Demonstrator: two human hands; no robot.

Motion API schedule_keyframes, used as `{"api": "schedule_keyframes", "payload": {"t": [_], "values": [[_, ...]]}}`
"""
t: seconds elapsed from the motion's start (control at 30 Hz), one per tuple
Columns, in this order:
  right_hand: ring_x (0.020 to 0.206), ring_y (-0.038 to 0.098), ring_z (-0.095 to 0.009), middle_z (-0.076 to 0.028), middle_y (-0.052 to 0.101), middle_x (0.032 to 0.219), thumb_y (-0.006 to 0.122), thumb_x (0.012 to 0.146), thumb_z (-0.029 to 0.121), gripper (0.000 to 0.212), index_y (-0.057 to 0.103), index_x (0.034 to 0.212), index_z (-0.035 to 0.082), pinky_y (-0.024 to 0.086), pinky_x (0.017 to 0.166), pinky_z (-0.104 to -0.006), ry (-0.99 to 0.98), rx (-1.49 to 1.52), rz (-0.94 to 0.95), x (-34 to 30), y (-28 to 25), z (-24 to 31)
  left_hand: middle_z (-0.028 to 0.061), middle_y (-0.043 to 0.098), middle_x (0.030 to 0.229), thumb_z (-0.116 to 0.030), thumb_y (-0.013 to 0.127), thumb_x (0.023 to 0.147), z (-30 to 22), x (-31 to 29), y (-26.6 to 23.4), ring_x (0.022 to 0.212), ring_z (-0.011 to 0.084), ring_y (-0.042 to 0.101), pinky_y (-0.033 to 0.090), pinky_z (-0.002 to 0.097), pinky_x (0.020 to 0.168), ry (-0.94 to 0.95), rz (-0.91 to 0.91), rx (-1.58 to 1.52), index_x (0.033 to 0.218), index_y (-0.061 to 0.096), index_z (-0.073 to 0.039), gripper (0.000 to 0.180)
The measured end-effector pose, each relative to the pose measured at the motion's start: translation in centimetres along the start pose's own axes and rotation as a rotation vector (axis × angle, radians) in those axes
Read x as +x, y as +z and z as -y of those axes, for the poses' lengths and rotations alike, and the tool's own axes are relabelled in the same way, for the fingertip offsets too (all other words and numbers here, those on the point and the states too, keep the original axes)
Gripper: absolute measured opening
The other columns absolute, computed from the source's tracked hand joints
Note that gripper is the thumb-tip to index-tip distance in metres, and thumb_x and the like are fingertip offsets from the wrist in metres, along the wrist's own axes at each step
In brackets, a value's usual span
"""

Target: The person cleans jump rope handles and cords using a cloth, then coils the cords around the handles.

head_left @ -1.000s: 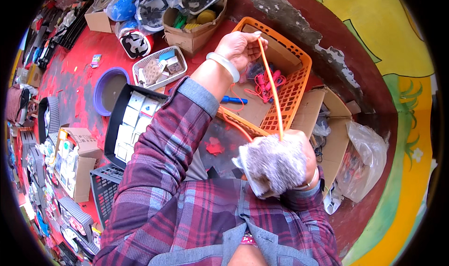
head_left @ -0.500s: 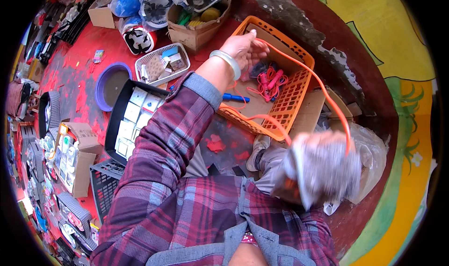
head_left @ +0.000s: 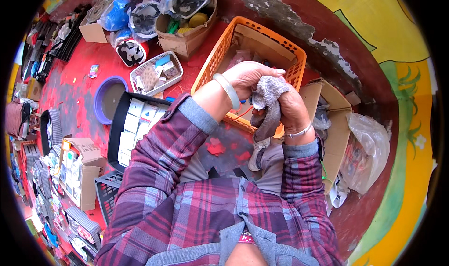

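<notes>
My right hand (head_left: 295, 110) is closed round a crumpled grey cloth (head_left: 271, 92), whose loose end hangs below the fingers. My left hand (head_left: 248, 80), with a pale bangle at the wrist, is curled against the cloth's upper left side, thumb pointing right. What its fingers grip is hidden. A bit of orange cord (head_left: 240, 113) shows just below the left fingers. Both hands are over the near side of an orange plastic basket (head_left: 220, 43), which is lined with cardboard. Most of what lies in the basket is behind my hands.
On the left are a black bin (head_left: 115, 134) of small white boxes, a purple basin (head_left: 97, 100) and a white basket (head_left: 164, 85). Bagged helmets (head_left: 145, 20) and a carton (head_left: 180, 44) stand beyond. An open carton (head_left: 337, 142) and a clear plastic bag (head_left: 369, 149) lie right, beside the wall.
My left hand has come down and right to meet my right hand, which has moved up and left with the cloth. The long arc of orange cord between them no longer shows.
</notes>
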State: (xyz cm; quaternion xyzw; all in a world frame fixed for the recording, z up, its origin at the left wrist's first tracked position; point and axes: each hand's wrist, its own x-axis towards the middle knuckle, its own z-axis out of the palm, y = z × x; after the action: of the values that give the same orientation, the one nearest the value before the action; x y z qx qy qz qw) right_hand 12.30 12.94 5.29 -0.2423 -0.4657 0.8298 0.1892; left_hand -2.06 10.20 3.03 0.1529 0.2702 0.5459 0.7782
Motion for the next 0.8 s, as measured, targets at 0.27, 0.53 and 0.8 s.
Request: {"api": "schedule_keyframes", "payload": {"t": [0.27, 0.53, 0.8], "values": [[0.056, 0.058, -0.016, -0.007, 0.059, 0.067, 0.051, 0.088, 0.024, 0.024, 0.058, 0.081, 0.002, 0.047, 0.05, -0.0272, 0.109, -0.003, 0.139, -1.0, 2.5, -0.6, 0.0123, 0.065, 0.086, -0.012, 0.058, 0.082, -2.6, -0.4, -0.9, 0.083, 0.0205, 0.062, 0.048, 0.0318, 0.08, 0.272, -0.216, -0.01, 0.09, 0.061, 0.002, 0.016], [0.07, 0.062, -0.016, -0.01, 0.064, 0.078, 0.057, 0.083, 0.02, 0.025, 0.062, 0.085, -0.004, 0.049, 0.063, -0.0264, 0.009, 0.022, 0.279, -6.4, 6.4, 2.5, 0.0146, 0.065, 0.088, -0.009, 0.058, 0.082, -4.9, -0.2, -2.4, 0.086, 0.0237, 0.062, 0.047, 0.0335, 0.086, 0.42, -0.302, -0.076, 0.09, 0.06, 0.003, 0.015], [0.077, 0.059, -0.035, -0.021, 0.06, 0.085, 0.064, 0.076, 0.025, 0.038, 0.057, 0.092, -0.008, 0.048, 0.071, -0.0424, -0.453, -0.154, 0.617, -8.3, 5.4, 2.9, 0.0111, 0.065, 0.09, -0.013, 0.055, 0.085, -6.2, 1.0, -5.2, 0.092, 0.0218, 0.059, 0.042, 0.0351, 0.087, 0.415, -0.471, -0.038, 0.091, 0.06, -0.002, 0.014]]}}
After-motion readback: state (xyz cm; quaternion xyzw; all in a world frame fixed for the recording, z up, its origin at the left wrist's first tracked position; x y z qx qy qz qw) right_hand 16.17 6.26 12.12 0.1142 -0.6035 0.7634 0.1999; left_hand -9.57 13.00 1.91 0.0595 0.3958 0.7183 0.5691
